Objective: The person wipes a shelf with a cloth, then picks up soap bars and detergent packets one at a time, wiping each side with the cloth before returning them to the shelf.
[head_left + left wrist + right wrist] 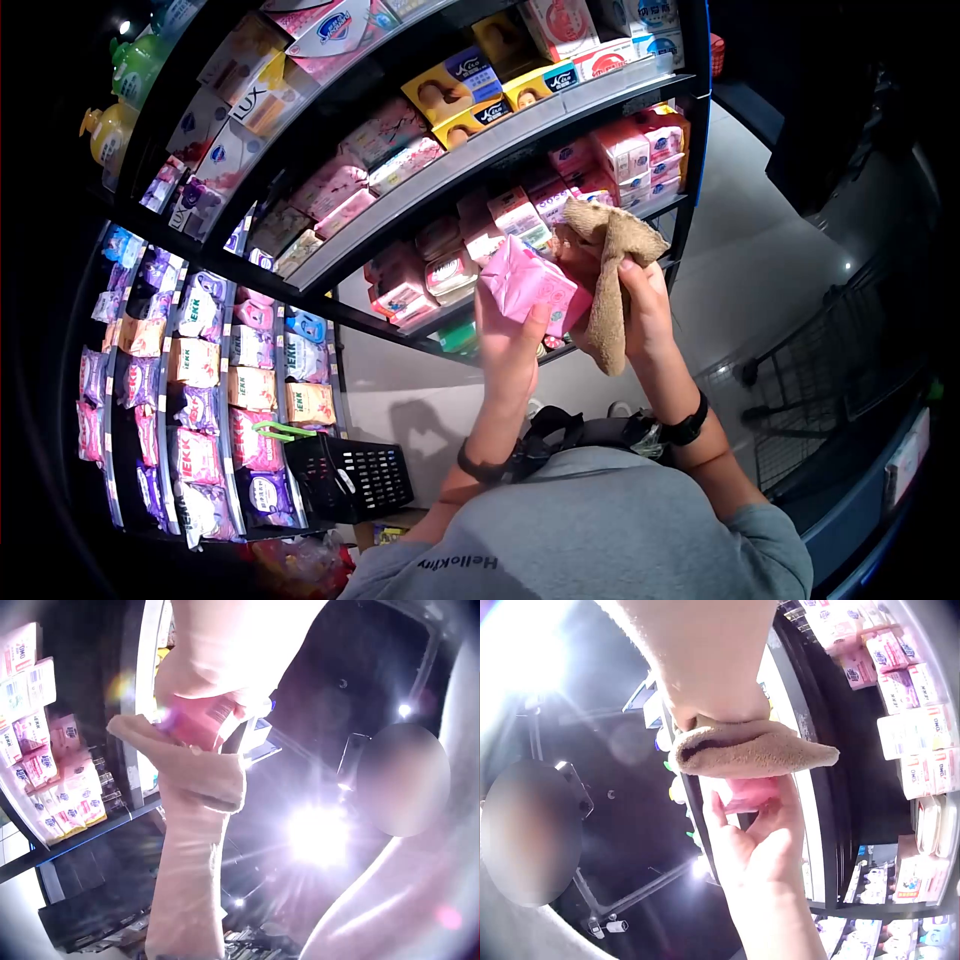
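Note:
My left hand (515,345) holds a pink wrapped pack (532,285) in front of the shelves, its thumb across the near side. In my right hand (648,305) is a tan fuzzy cloth (612,310), gripped with the thumb on top and a loose end hanging down. Pack and cloth are side by side, and the cloth overlaps the pack in the right wrist view. That view shows the left fingers (791,799) around the pink pack (746,793), below the folded cloth (750,750). Part of the pack is hidden behind the cloth (199,774) in the left wrist view.
Dark shelves (480,150) with boxed and wrapped soaps stand just ahead. Hanging bagged products (195,360) fill a rack on the left. A black shopping basket (350,475) with a green handle is at the lower left, and a wire cart (800,400) is at the right.

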`<state>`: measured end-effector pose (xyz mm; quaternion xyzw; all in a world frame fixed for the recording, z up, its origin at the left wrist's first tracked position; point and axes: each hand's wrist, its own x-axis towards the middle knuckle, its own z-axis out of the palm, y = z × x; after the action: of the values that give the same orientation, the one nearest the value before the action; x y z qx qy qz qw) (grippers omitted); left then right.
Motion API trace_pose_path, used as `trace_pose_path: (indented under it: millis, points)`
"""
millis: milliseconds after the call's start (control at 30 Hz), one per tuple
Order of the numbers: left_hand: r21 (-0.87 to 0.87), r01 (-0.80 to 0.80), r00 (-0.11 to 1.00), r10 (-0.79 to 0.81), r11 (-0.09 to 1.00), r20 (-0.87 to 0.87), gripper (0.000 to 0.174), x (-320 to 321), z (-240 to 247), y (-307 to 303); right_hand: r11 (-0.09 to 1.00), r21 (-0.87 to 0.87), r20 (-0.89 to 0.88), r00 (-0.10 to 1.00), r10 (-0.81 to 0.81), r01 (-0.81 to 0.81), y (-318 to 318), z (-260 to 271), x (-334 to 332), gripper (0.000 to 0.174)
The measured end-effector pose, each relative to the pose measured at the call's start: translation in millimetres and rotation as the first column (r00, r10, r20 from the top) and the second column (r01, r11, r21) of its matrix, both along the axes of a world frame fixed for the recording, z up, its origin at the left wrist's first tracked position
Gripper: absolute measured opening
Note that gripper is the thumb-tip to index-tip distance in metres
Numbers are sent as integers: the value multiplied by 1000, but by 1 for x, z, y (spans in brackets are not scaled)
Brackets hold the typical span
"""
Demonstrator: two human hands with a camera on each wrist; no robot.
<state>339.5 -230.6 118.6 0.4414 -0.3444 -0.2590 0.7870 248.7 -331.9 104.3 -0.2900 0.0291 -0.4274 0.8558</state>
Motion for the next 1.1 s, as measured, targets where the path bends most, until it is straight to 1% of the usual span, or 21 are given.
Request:
trace_pose_path:
  millis: [67, 100, 133, 200, 233, 267, 367, 433, 467, 533, 567, 600, 667, 700, 733, 800, 867, 900, 967, 1033, 1100]
  points:
    - [-29, -41, 997, 43, 999, 63, 57, -2, 0, 0, 972, -232, -168, 984, -65, 24, -2, 2, -8, 31]
    - [-34, -75, 996, 76, 997, 51, 58, -2, -2, -1, 924, -380, -322, 941, -105, -27, -1, 8, -13, 29]
    - [-35, -71, 996, 73, 997, 48, 58, -2, -3, -1, 711, -699, -232, 914, -332, 81, 0, 15, -9, 29]
    - [-91, -139, 981, 150, 986, 124, 61, -4, -5, 0, 553, -812, -138, 861, -489, 184, 5, 18, -5, 29]
    - [-97, -145, 978, 157, 985, 137, 66, -2, -8, 0, 489, -851, -98, 857, -506, 191, 5, 18, -6, 28]
    - [-98, -138, 979, 151, 986, 137, 66, 0, -10, 1, 448, -875, -85, 851, -519, 185, 5, 19, -9, 27]
    - [-30, -43, 984, 47, 999, 170, 73, 3, -10, 4, 438, -877, -74, 847, -527, 196, 6, 19, -12, 26]
    - [-33, 9, 978, -2, 999, 210, 74, 7, -3, 2, 514, -828, -85, 857, -508, 223, 6, 19, -13, 26]
    - [-31, 56, 966, -46, 998, 253, 74, 8, 1, 0, 510, -832, -89, 856, -510, 217, 7, 18, -14, 26]
    - [-4, 54, 974, -52, 999, 221, 75, 6, 6, 1, 780, -586, -224, 882, -415, 219, 12, 17, -15, 27]
    - [22, 66, 972, -69, 998, 224, 76, 5, 9, 3, 723, -625, -177, 848, -499, 295, 8, 15, -13, 29]
    - [49, 79, 969, -88, 996, 230, 77, 6, 11, 4, 719, -625, -200, 828, -524, 304, 6, 16, -15, 32]
    - [34, 136, 968, -140, 990, 206, 84, 11, 8, 6, 628, -697, -98, 822, -561, 346, 1, 20, -19, 33]
    - [111, 119, 951, -145, 987, 274, 88, 11, 8, 8, 527, -770, -36, 801, -598, 359, 2, 27, -19, 36]
    - [188, 96, 928, -156, 977, 339, 92, 10, 7, 8, 239, -935, 72, 802, -594, 260, -7, 33, -22, 39]
    - [198, 119, 938, -175, 973, 297, 94, 7, 8, 10, 232, -960, 34, 886, -462, 158, -7, 22, -16, 43]
    - [309, 104, 937, -197, 945, 288, 91, 9, 11, 12, 208, -970, 12, 883, -468, 124, -5, 22, -18, 40]
    - [295, 64, 918, -172, 953, 356, 87, 9, 11, 12, 184, -977, 4, 881, -473, 104, -5, 22, -18, 37]
    - [327, 84, 936, -187, 941, 298, 87, 10, 9, 13, 140, -987, 3, 874, -486, 81, -2, 20, -16, 34]
    - [359, 104, 950, -200, 928, 240, 86, 12, 9, 14, 191, -978, -9, 891, -454, 87, -2, 17, -14, 34]
    - [354, 128, 955, -211, 927, 207, 74, 11, 14, 15, 248, -958, 18, 898, -439, 141, -9, 4, -8, 38]
